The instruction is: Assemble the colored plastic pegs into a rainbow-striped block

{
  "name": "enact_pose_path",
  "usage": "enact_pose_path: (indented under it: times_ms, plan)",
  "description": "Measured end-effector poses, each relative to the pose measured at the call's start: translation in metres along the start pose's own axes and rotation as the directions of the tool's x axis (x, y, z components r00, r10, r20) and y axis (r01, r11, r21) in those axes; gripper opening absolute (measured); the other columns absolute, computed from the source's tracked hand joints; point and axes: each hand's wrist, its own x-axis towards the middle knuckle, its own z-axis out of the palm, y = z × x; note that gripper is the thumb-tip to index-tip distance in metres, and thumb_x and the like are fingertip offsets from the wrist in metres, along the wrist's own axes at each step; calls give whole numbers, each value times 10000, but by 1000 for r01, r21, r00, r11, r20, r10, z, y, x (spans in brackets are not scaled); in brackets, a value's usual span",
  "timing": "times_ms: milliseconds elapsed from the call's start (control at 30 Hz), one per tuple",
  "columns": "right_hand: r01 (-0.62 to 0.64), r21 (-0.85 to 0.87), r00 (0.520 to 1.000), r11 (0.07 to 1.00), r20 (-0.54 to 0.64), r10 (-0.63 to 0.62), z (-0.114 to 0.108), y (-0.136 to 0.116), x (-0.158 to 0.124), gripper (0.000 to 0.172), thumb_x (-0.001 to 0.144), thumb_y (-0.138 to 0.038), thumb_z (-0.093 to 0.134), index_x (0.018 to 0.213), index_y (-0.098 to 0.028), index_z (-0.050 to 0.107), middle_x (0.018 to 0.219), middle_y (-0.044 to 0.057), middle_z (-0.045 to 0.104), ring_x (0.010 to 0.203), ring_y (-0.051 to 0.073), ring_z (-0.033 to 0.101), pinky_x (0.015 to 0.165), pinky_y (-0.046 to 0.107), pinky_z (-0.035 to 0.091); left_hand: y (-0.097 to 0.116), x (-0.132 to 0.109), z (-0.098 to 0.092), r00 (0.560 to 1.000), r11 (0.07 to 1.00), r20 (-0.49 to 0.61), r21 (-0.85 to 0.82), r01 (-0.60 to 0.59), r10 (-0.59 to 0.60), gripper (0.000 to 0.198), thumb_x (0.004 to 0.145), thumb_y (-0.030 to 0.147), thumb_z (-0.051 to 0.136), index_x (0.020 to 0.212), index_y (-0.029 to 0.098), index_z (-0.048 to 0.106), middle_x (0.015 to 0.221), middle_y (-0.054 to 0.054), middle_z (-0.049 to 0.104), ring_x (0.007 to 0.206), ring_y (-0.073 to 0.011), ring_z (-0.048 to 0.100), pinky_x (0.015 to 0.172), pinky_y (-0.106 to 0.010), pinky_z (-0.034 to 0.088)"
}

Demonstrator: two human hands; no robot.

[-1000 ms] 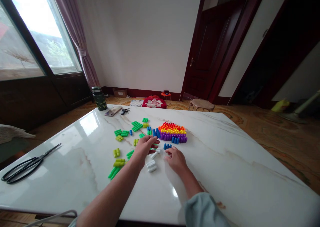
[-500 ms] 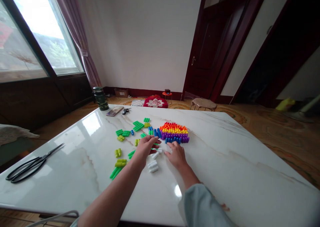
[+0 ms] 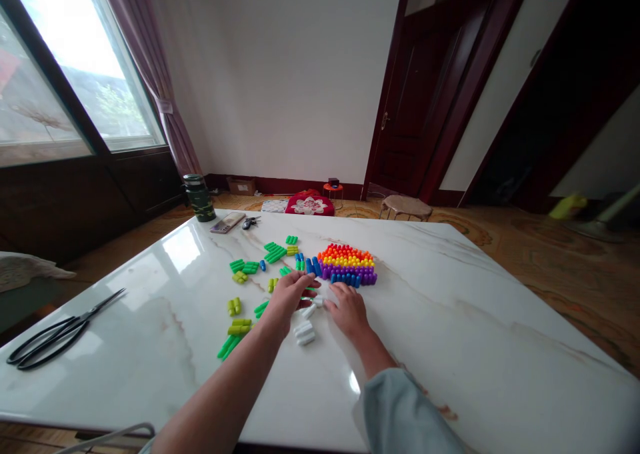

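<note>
My left hand (image 3: 294,294) is over the middle of the white table, thumb and fingers apart, with no piece visible between them. Just beyond it stand upright dark blue peg-like plastic pieces (image 3: 313,266). My right hand (image 3: 349,309) is low over the tabletop with its fingers loosely bent and apart. Its fingertips are close to a short front row of blue pieces (image 3: 345,280). Behind that row, purple pieces (image 3: 369,278), yellow pieces (image 3: 350,261) and red and orange pieces (image 3: 345,249) stand packed in rows. White pieces (image 3: 304,333) lie between my forearms, partly hidden by my left hand.
Green pieces (image 3: 275,252) and olive-yellow pieces (image 3: 240,327) lie in small groups on the left. Long-handled black scissors (image 3: 75,324) rest near the left edge. A camouflage flask (image 3: 199,199), a phone (image 3: 228,223) and keys (image 3: 251,223) are at the far left corner of the table (image 3: 475,347).
My right hand has drawn back slightly from the blue front row, toward the white pieces. My left hand stays nearly in place. The view has shifted a little.
</note>
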Motion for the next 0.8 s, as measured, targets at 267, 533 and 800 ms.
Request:
enact_pose_path:
  times_ms: [267, 533, 800]
  plan:
    - [-29, -19, 1000, 999, 1, 29, -3, 0, 0, 395, 842, -323, 558, 1227, -236, 569, 1252, 54, 589, 1097, 196, 530, 902, 276, 376, 0, 1, 0, 1000, 1000, 0, 2, 0, 0, 356, 629, 434, 728, 807, 159, 589, 850, -63, 692, 621, -104, 587, 552, -206, 409]
    - [-342, -32, 938, 939, -64, 340, -16, 23, -3, 221, 887, -327, 495, 995, -215, 652, 1067, 44, 626, 873, 152, 617, 677, 241, 394, 0, 0, -1, 1000, 1000, 19, 15, 5, -6, 352, 652, 430, 715, 832, 153, 594, 870, -72, 689, 643, -105, 583, 567, -206, 426]
    - [-336, -61, 941, 940, -59, 333, -14, 36, -2, 309, 877, -331, 512, 1149, -217, 601, 1178, 63, 580, 968, 162, 596, 742, 239, 409, 1, 0, -1, 1000, 1000, 20, 15, 5, -5, 356, 632, 437, 727, 807, 156, 596, 860, -66, 690, 627, -104, 587, 555, -202, 420]
